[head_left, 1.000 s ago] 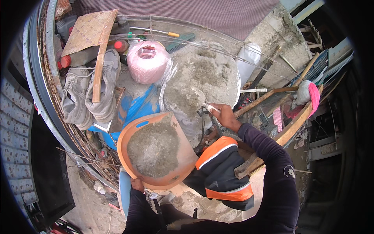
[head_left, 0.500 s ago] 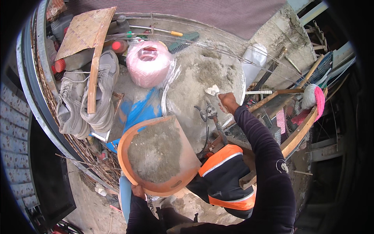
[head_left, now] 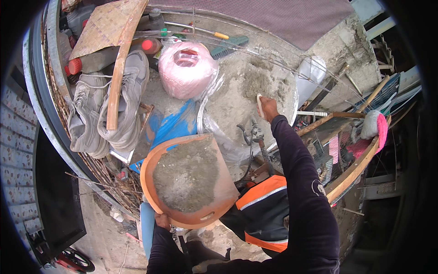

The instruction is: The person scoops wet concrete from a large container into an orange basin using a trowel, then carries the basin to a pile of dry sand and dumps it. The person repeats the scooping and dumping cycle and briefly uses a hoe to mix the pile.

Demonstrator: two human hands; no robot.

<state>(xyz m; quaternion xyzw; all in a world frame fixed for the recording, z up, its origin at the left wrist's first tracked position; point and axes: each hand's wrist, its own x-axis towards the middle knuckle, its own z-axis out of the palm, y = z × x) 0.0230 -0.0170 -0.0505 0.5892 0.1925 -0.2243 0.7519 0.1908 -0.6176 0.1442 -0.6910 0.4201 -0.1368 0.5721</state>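
My left hand (head_left: 163,221) grips the near rim of a shallow orange plastic pan (head_left: 147,179), which has a curved lip and a slot in its wall. Grey sandy powder (head_left: 185,176) fills much of that pan. My right hand (head_left: 269,108) is closed around a short pale scoop-like tool (head_left: 260,105) over a wide heap of grey powder (head_left: 239,86). Clear plastic sheeting (head_left: 204,119) edges the heap. The tool's lower part is hidden by my fingers, so its exact kind cannot be made out.
A bicycle handlebar with a brake lever (head_left: 255,134) stands just below my right hand. Left of the heap are a roll of pink plastic twine (head_left: 188,73) and grey shoes (head_left: 122,102). A black-and-orange bag (head_left: 264,210) lies under my right arm, beside a wooden frame (head_left: 351,171).
My right hand has turned and drawn the tool closer in, so its pale blade end no longer shows. My view has shifted slightly; my left hand keeps its hold on the pan.
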